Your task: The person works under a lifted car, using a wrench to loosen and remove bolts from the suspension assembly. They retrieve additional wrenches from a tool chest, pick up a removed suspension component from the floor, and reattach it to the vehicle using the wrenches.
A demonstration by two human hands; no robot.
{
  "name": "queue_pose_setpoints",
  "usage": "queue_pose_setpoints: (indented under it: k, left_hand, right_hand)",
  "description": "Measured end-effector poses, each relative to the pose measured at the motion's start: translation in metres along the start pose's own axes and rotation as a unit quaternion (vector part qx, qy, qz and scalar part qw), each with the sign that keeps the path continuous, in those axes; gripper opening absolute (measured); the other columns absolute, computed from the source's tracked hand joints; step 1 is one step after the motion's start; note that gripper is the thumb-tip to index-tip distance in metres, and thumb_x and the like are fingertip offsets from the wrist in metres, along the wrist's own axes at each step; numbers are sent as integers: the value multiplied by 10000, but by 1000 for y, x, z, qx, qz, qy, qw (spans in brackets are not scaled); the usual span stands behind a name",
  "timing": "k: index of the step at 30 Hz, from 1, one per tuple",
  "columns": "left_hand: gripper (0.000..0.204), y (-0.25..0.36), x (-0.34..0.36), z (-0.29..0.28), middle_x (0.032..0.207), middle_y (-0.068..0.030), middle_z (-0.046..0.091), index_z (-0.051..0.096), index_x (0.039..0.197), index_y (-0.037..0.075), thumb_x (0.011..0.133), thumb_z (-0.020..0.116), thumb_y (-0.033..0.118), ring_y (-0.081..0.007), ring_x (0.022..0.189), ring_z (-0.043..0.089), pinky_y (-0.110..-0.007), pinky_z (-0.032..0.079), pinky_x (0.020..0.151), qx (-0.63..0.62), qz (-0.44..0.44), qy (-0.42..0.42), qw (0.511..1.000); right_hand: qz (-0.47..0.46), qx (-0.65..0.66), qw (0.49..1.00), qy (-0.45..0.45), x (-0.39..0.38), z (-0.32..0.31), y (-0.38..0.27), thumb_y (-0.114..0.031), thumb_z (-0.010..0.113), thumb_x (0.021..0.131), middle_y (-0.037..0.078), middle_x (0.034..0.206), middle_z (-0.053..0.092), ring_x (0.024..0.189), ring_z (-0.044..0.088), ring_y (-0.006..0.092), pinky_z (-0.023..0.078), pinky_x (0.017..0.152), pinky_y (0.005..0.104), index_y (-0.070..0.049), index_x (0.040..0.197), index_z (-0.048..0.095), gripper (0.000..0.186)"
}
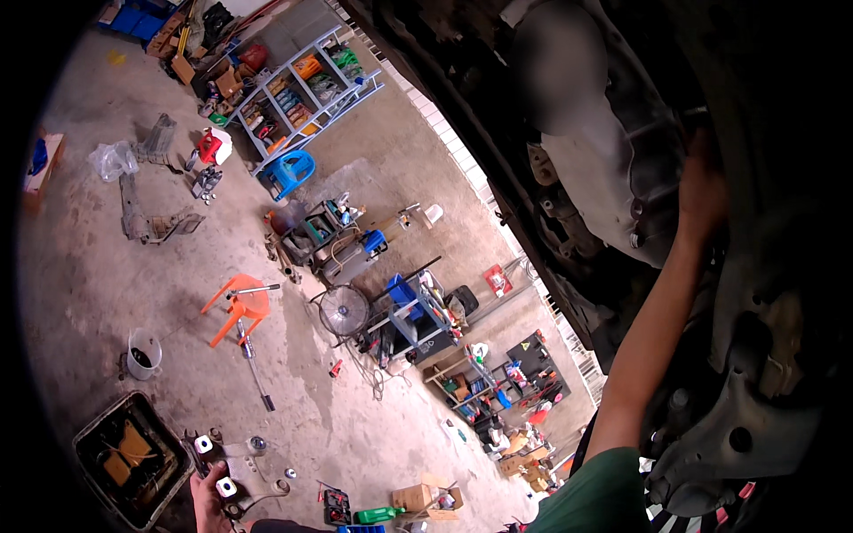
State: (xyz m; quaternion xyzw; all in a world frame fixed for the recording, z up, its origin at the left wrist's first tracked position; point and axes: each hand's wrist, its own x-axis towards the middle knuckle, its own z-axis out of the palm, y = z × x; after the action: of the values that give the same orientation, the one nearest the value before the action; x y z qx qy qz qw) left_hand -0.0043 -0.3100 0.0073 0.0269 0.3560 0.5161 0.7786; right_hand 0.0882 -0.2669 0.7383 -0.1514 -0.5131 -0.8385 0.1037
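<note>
My right arm, in a green sleeve, reaches up along the dark underside of a vehicle. My right hand (pixel 702 182) is beside a ribbed grey metal housing (pixel 613 173); its fingers are lost in shadow, so their grip is hidden. A small bright metal piece (pixel 695 112) shows near its far end. Low at the left, my left hand (pixel 210 499) is closed on the edge of a grey metal bracket (pixel 258 473) with round ends and two white-and-blue square pieces. Next to it is a dark square pan (pixel 133 457) with a brown piece inside.
A suspension arm (pixel 733 435) hangs at the lower right. On the concrete floor are an orange stool (pixel 244 302) with a long-handled wrench, a clear bucket (pixel 144 353), a fan (pixel 344 310), a blue stool (pixel 289 173), a shelf rack (pixel 298 98), a tool cart (pixel 413 311) and a cardboard box (pixel 428 499).
</note>
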Motion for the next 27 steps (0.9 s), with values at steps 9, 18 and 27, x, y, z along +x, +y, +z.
queue_pose_setpoints:
  k: [9, 18, 27]
  left_hand:
    - [187, 6, -11, 7, 722, -10, 626, 622, 891, 39, 784, 717, 160, -121, 576, 598, -265, 482, 516, 7, 0, -5, 1000]
    - [320, -7, -10, -5, 810, -61, 631, 552, 1022, 14, 780, 721, 138, -155, 673, 623, -295, 502, 550, -10, -22, 32, 999]
    - [181, 14, -42, 14, 828, 1, 615, 606, 996, 41, 843, 682, 103, -100, 698, 601, -261, 490, 607, -34, 15, 11, 999]
  right_hand:
    - [10, -45, 999, 11, 8, -4, -21, -202, 615, 929, 155, 1133, 660, 980, 653, 228, 488, 829, 276, 42, 1149, 618, 329]
    - [-22, 34, 996, 85, 19, -12, -30, -217, 586, 942, 180, 916, 679, 735, 654, 257, 493, 623, 284, 48, 1003, 653, 280]
    - [146, -134, 969, -147, -22, 69, 50, -325, 522, 947, 239, 1040, 631, 797, 642, 303, 515, 739, 370, -75, 1235, 568, 384]
